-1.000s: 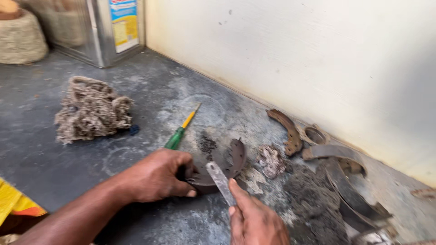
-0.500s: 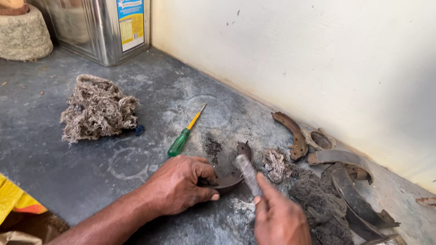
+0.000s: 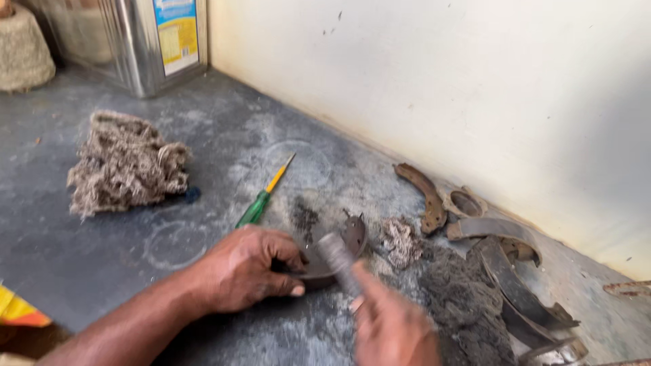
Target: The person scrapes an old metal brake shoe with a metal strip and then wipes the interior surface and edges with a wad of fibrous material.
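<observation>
Under the left hand [image 3: 247, 271], fingers clamped the brake shoe [image 3: 332, 254] against the floor [image 3: 224, 149]; the right hand [image 3: 393, 325] gripped a blurred metal tool [image 3: 337, 257] touching it. Any glancing stroke could have struck the nearby left fingertips.
</observation>
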